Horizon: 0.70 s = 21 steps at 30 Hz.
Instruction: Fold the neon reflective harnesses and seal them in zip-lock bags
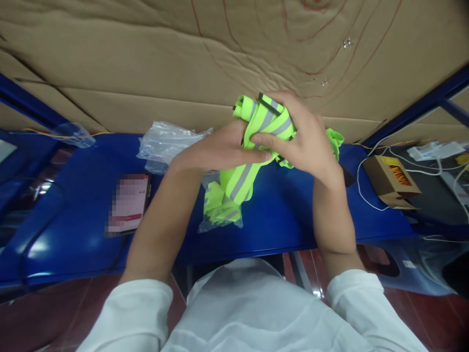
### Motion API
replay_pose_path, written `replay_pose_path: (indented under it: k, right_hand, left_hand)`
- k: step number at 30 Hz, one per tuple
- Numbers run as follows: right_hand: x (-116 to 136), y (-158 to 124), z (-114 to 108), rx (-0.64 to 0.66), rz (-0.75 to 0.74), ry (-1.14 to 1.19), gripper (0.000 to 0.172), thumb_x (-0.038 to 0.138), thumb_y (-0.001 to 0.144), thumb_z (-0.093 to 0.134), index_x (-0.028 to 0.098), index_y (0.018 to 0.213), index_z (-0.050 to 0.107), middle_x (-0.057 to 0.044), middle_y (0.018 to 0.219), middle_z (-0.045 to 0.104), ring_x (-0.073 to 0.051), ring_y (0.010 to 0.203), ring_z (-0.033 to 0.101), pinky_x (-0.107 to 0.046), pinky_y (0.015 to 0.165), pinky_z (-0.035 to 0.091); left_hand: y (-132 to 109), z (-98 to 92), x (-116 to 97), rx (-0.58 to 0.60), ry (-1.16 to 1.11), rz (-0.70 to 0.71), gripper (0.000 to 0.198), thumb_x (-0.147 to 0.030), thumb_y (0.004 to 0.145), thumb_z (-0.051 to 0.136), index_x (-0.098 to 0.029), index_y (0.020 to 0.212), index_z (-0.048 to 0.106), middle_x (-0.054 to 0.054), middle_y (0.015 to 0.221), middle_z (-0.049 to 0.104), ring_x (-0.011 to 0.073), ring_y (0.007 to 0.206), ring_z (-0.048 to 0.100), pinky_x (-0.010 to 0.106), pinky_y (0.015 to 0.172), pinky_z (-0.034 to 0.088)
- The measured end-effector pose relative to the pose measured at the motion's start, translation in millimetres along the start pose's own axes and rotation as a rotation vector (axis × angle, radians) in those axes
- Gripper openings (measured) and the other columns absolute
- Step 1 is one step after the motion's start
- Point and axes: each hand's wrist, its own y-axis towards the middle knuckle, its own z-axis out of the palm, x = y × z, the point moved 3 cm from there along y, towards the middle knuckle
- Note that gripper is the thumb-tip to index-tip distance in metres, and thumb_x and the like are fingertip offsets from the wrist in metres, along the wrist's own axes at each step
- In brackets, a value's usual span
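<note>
A bundle of neon-yellow reflective strap (269, 120) with grey stripes and black edging is held up above the blue table, gathered between both hands. My left hand (230, 146) grips it from the left, its thumb lying across the front. From the right, my right hand (302, 134) wraps round the bundle, thumb on the near side. One striped length hangs down below the hands. Under it on the table lies a clear bag with more neon-yellow strap (222, 205). Another bit of neon-yellow material (334, 142) shows behind my right wrist, partly hidden.
Clear plastic bags (164, 144) lie at the back of the blue table (282, 220). A phone or tablet (128, 204), screen blurred, rests at the left. An open cardboard box (392, 181) and white cables stand at the right. Cardboard (146, 63) covers the back.
</note>
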Motion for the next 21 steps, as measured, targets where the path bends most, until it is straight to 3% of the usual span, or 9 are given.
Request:
replay_pose_path:
  k: [4, 9, 13, 17, 21]
  right_hand:
    - [-9, 3, 1, -0.137, 0.03, -0.057, 0.046, 0.055, 0.095, 0.068, 0.032, 0.135, 0.064, -0.003, 0.141, 0.069, -0.029, 0.135, 0.061, -0.049, 0.119, 0.047]
    - [-18, 1, -12, -0.383, 0.022, -0.093, 0.042, 0.053, 0.097, 0.067, 0.036, 0.135, 0.062, 0.0, 0.14, 0.069, -0.026, 0.134, 0.062, -0.047, 0.118, 0.049]
    - [-16, -2, -27, -0.459, -0.068, -0.09, 0.042, 0.046, 0.095, 0.073, 0.032, 0.134, 0.065, -0.003, 0.139, 0.069, -0.026, 0.135, 0.061, -0.045, 0.12, 0.047]
    - [-15, -4, -38, -0.464, -0.068, -0.074, 0.043, 0.049, 0.094, 0.073, 0.033, 0.134, 0.066, 0.0, 0.137, 0.069, -0.027, 0.133, 0.062, -0.045, 0.117, 0.049]
    - [-11, -4, -36, -0.462, -0.114, -0.13, 0.045, 0.047, 0.097, 0.07, 0.023, 0.135, 0.065, -0.005, 0.138, 0.069, -0.026, 0.133, 0.06, -0.043, 0.119, 0.047]
  left_hand:
    - [5, 16.5, -1, -0.038, -0.409, -0.049, 0.046, -0.028, 0.07, 0.089, -0.02, 0.112, 0.072, 0.003, 0.107, 0.076, 0.0323, 0.112, 0.073, 0.044, 0.098, 0.059]
    - [16, 51.4, 11, 0.098, -0.713, -0.084, 0.044, -0.028, 0.069, 0.092, -0.017, 0.108, 0.073, 0.01, 0.109, 0.079, 0.0352, 0.105, 0.076, 0.053, 0.097, 0.061]
    - [17, 61.0, 16, 0.151, -0.721, -0.112, 0.046, -0.033, 0.071, 0.093, -0.014, 0.108, 0.074, 0.014, 0.108, 0.079, 0.0365, 0.104, 0.077, 0.055, 0.097, 0.061]
    - [14, 54.4, 10, 0.106, -0.597, -0.087, 0.047, -0.031, 0.073, 0.091, -0.015, 0.114, 0.075, 0.012, 0.112, 0.079, 0.037, 0.109, 0.075, 0.053, 0.099, 0.06]
    - [14, 55.3, 3, 0.008, -0.671, -0.075, 0.054, -0.032, 0.069, 0.094, -0.016, 0.117, 0.072, 0.011, 0.118, 0.078, 0.0382, 0.121, 0.071, 0.052, 0.104, 0.059]
